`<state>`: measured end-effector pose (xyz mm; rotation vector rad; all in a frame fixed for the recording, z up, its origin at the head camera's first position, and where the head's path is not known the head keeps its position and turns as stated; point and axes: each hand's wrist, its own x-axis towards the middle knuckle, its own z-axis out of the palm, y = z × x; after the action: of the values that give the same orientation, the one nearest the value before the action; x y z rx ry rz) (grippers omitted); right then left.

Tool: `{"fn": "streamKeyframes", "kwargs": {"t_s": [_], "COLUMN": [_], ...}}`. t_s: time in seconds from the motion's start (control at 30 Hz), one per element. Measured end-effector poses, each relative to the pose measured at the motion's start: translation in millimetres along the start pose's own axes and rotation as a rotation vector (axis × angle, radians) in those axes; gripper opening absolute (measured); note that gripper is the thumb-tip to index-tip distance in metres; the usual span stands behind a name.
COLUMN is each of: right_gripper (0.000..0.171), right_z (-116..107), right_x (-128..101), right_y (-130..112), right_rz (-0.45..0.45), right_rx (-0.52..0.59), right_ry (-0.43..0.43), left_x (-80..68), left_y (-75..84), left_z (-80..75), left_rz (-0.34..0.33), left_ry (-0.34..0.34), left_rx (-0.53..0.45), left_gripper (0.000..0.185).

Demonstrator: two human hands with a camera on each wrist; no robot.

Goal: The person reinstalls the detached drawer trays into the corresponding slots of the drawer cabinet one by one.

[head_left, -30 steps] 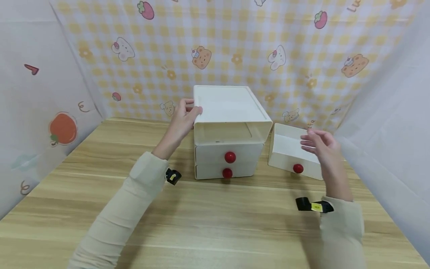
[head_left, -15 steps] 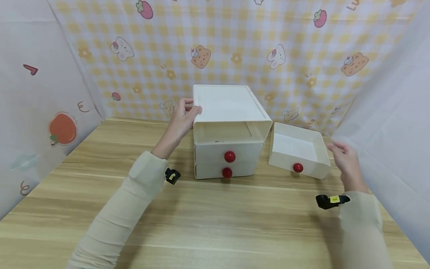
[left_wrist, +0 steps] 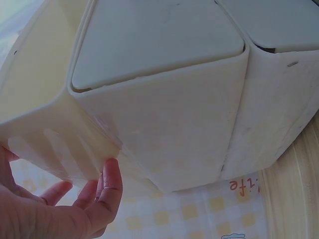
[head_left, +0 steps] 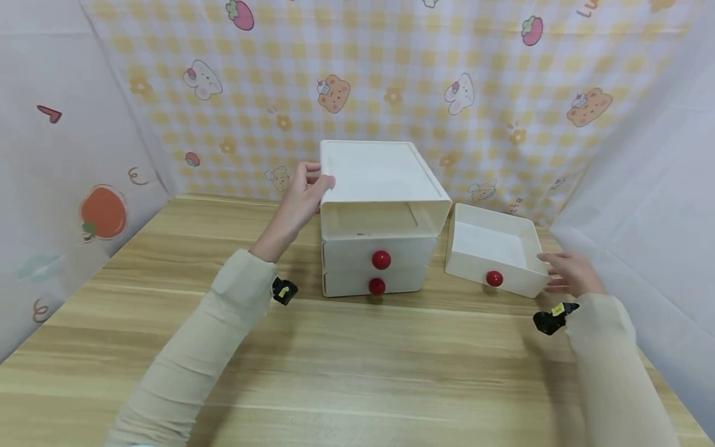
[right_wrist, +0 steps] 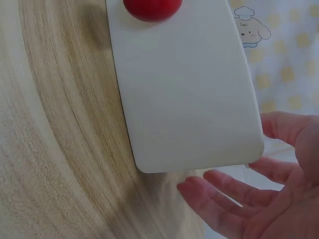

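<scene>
A white drawer cabinet (head_left: 385, 171) stands on the table, its top slot open at the front and two closed drawers with red knobs below. My left hand (head_left: 298, 198) holds its upper left edge, thumb on top and curled fingers against the side, as the left wrist view shows. To the right lies a removed white drawer (head_left: 491, 245) with a red knob. My right hand (head_left: 572, 273) is at this drawer's right side, thumb near the rim and fingers (right_wrist: 234, 191) loosely extended beside the outer wall. Whether the thumb touches is unclear.
A wood-grain table (head_left: 335, 372) lies under everything. Behind it hangs a yellow checked cloth (head_left: 391, 74) with cartoon prints, and white cloth walls (head_left: 659, 186) flank both sides. A black wrist camera (head_left: 550, 320) sits by the right sleeve.
My right hand has moved from above the loose drawer out to the right, then down to its right side. My left hand and the cabinet stay in place.
</scene>
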<state>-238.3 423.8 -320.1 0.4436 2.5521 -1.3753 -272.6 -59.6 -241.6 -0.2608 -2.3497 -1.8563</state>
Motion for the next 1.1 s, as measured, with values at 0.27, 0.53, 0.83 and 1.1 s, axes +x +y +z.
{"fn": "streamKeyframes", "kwargs": {"t_s": [0.27, 0.53, 0.83, 1.1], "right_gripper": [0.061, 0.055, 0.056, 0.052], "right_z": [4.3, 3.3, -0.6, 2.5], "right_x": [4.9, 9.0, 11.0, 6.4], "right_y": [-0.2, 3.1, 8.5, 3.8], "right_rz": [-0.015, -0.026, -0.069, -0.147], "right_rx": [0.024, -0.004, -0.046, -0.107], "right_ry": [0.062, 0.086, 0.054, 0.059], "left_x": [-0.5, -0.4, 0.3, 1.7], "left_y": [-1.0, -1.7, -0.6, -2.1], "left_z": [-1.6, -1.8, -0.8, -2.8], "left_rz": [-0.011, -0.003, 0.006, 0.001], "left_ry": [0.0, 0.0, 0.003, -0.005], "left_rx": [0.023, 0.02, 0.026, 0.039], "left_gripper": [0.054, 0.053, 0.052, 0.053]}}
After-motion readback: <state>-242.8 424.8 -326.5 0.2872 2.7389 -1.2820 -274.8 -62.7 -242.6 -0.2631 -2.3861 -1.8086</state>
